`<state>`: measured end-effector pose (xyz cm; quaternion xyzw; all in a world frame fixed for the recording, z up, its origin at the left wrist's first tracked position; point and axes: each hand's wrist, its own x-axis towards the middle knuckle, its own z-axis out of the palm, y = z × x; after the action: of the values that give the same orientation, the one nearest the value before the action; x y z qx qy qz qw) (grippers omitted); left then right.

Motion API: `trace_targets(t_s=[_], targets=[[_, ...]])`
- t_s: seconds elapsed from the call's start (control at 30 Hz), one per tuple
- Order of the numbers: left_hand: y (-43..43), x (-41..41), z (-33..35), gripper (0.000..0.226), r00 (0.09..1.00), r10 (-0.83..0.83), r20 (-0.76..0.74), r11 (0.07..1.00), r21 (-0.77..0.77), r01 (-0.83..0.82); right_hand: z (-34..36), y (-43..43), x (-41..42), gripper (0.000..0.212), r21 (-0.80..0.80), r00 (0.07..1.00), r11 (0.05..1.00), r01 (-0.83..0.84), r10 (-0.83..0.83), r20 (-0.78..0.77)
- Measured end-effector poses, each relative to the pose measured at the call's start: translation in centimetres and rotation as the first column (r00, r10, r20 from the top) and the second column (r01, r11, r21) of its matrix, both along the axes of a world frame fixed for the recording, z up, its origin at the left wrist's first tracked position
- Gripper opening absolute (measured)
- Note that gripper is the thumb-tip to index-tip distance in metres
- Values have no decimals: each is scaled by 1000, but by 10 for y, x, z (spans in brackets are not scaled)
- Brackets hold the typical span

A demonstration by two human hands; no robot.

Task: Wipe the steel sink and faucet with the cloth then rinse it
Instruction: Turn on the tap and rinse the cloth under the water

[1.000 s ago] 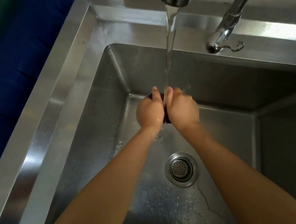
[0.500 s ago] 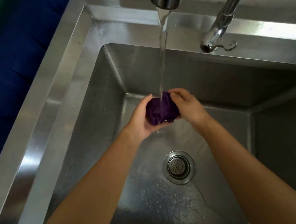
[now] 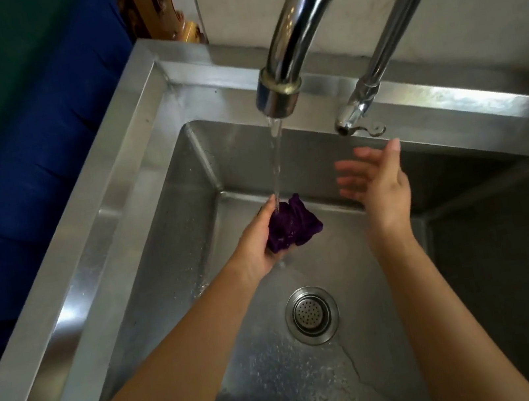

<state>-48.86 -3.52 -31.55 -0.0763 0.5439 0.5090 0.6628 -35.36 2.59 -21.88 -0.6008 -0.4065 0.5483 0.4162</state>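
Head view: crumpled, wet purple cloth [image 3: 291, 225] in left hand [image 3: 256, 246] under running water [image 3: 277, 163].

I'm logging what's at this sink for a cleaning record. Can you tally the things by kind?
Cloths: 1, purple cloth, held in the left hand
Spouts: 2, running faucet, smaller tap
Drain strainers: 1
Sinks: 1
Total: 5

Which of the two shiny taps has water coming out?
The big curved faucet on the left: its stream falls onto the purple cloth in the left hand. The thin tap beside it is dry.
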Motion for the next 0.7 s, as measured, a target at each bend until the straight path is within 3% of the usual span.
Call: trace_targets(t_s=[0.13, 0.23, 0.43, 0.7], targets=[[0, 0, 7, 45, 999, -3, -35, 1000, -7, 3, 20, 5, -6, 59, 24, 998, 1000, 16, -18, 59], [-1, 0, 10, 42, 999, -10, -48, 1000, -9, 10, 28, 9, -12, 53, 22, 989, 1000, -16, 13, 145], [-10, -6, 9, 43, 999, 1, -33, 1000, 12, 0, 35, 18, -12, 40, -19, 986, 1000, -4, 7, 168], [-19, -16, 5, 40, 999, 14, -46, 1000, -11, -15, 30, 20, -10, 31, 62, 963, 997, -48, 30, 266]])
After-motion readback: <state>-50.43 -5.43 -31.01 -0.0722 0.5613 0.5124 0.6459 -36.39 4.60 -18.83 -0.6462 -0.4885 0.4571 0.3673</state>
